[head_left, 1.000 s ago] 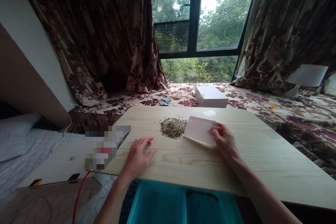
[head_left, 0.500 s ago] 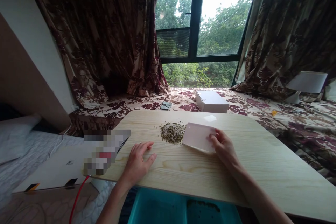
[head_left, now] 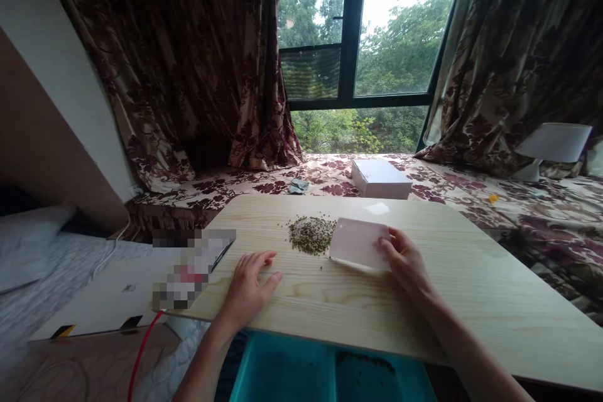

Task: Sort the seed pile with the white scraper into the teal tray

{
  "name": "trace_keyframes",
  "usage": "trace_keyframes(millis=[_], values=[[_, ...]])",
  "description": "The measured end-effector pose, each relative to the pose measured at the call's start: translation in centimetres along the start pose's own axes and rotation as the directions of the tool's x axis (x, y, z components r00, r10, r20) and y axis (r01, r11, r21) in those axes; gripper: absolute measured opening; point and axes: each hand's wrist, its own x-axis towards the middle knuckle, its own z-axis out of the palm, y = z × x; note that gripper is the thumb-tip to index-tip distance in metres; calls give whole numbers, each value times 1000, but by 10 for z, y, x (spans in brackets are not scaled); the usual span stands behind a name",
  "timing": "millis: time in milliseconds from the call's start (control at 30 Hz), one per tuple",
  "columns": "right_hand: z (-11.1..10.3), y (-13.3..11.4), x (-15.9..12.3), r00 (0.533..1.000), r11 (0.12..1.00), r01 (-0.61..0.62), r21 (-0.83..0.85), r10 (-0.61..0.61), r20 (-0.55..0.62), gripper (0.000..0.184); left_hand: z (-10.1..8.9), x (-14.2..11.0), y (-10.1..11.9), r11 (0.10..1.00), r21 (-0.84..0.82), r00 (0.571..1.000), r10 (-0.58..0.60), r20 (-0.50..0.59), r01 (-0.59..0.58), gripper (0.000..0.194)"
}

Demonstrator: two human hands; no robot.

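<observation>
Pale pink, the card (head_left: 358, 244) lies at an angle just right of the pile (head_left: 311, 235), its left edge at or very near the grains; contact is hard to judge. The right hand (head_left: 404, 257) has its fingers clamped on the card's right end, thumb on top. The left hand (head_left: 249, 282), nearer the person and left of the pile, holds nothing, its fingers loosely bent and the thumb apart; whether it rests on the bench (head_left: 475, 282) I cannot tell.

The work looks partly done: most grains sit gathered in one heap of greenish and whitish bits, while strays lie around its edge. The heap appears mixed, so any sorting seems undone. Nearer than the pile, below the bench, the tray (head_left: 277, 361) shows dark specks in its right compartment; I make out no heap in the left one.

The card hides some bench right of the pile, the right fingers' undersides are out of sight, the tray's near end is cut off, and an item (head_left: 188, 273) left of the pile is pixelated.
</observation>
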Motion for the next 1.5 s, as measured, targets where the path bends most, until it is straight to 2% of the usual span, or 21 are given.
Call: trace_keyframes(millis=[200,767,1233,1367,1500], values=[[0,-2,-2,999,999,24,-28,-25,-23,43,-2,0,2,1000,-16,1000,-8,8,8,32],[0,-1,-3,999,999,26,-33,-25,33,39,-2,0,1,1000,1,1000,-7,12,6,34],[4,-4,-3,987,999,31,-27,-26,156,32,-3,0,2,1000,-18,1000,-16,10,16,34],[14,-16,-1,968,998,37,-49,-23,251,28,-4,0,3,1000,-21,1000,-17,9,17,34],[28,-22,1,957,998,31,-50,-15,288,24,-4,0,4,999,-22,1000,-23,16,23,34]])
